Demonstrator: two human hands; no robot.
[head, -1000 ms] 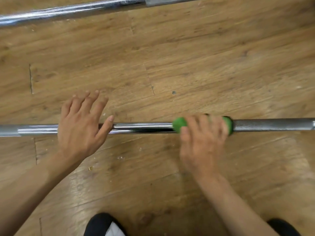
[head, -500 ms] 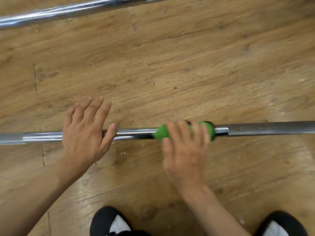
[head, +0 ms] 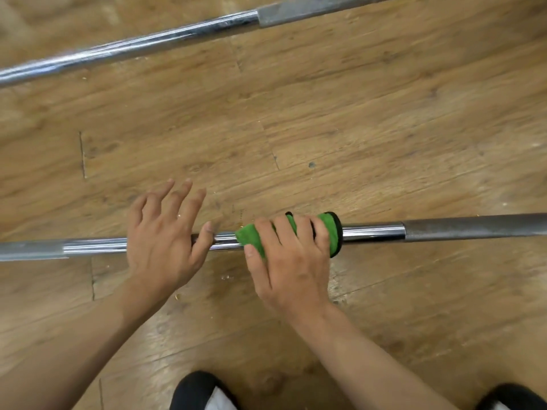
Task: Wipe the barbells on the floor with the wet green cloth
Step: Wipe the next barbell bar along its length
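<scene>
**Cloth slides toward the bracing hand along the near bar**

The long steel barbell with a chrome middle and dull knurled grips (head: 373, 233) lies on the wood-plank floor (head: 384, 128), running from 9 o'clock to 3 o'clock across the centre of the view. The right hand (head: 291, 261) is clamped over the wet green cloth with a black edge (head: 251, 237), which wraps round the bar. A second ago the cloth sat against the knurled section toward 3 o'clock. It has since travelled toward 9 o'clock, and bare shiny chrome now shows between it and the knurling. Its leading edge is just beside the left thumb.

The left hand (head: 162, 247) has kept its place: it lies flat across the bar with fingers straight and spread, pressing down and gripping nothing, apparently to stop the bar rolling.

This looks like a wiping stroke near its end. The chrome stretch between the hands seems covered, and the left hand probably has to shift toward 9 o'clock before the cloth can go further. The second, similar steel barbell (head: 148, 45), slanting across 11 to 12 o'clock, is well apart from both hands and nothing touches it.

No container of any kind is in view: no bucket, bowl or bin, so there are no contents to report.
</scene>
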